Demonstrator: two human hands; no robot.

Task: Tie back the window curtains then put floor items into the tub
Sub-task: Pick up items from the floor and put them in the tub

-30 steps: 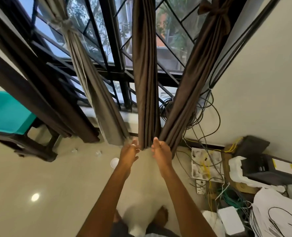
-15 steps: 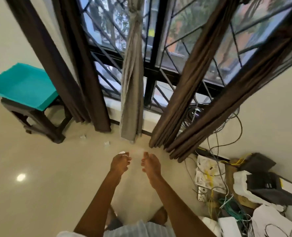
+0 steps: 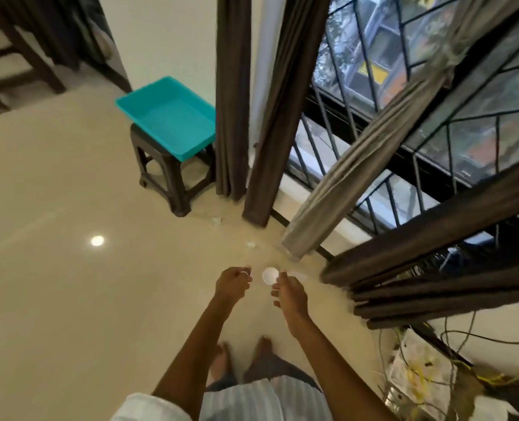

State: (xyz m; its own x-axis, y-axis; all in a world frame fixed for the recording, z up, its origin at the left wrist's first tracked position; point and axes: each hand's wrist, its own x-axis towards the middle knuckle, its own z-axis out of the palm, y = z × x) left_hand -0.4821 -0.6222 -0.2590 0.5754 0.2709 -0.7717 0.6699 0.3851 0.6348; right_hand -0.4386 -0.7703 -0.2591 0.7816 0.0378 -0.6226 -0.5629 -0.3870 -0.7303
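Lower centre of frame: left hand (image 3: 232, 284) and right hand (image 3: 289, 294) held out side by side over the floor (image 3: 69, 299), not touching each other. Right: fingers loosely curled, nothing in it as far as visible. Left: curled too, w/ a pale glint at the fingertips, either a ring or a small scrap. Can't tell, so grasp unclear.

Just beyond & between them, on the floor: round white disc (image 3: 270, 275), untouched. Further up, near the curtain hems: one white scrap (image 3: 250, 244), then another scrap (image 3: 216, 220).

Upper centre-left: teal tub (image 3: 168, 117) on a dark stool (image 3: 173, 183) by the wall, no items seen inside.

Centre to right: grey curtain (image 3: 358, 165) bunched, w/ a knot near upper right. Dark brown curtains (image 3: 232, 101) gathered in narrow bundles, ties out of view. Reads as part 1 prob. done. Leaves all of part 2: disc + scraps to pick up and drop in tub.

Lower right: cable tangle (image 3: 419, 369) along the wall. Unclear whether that counts as floor items.
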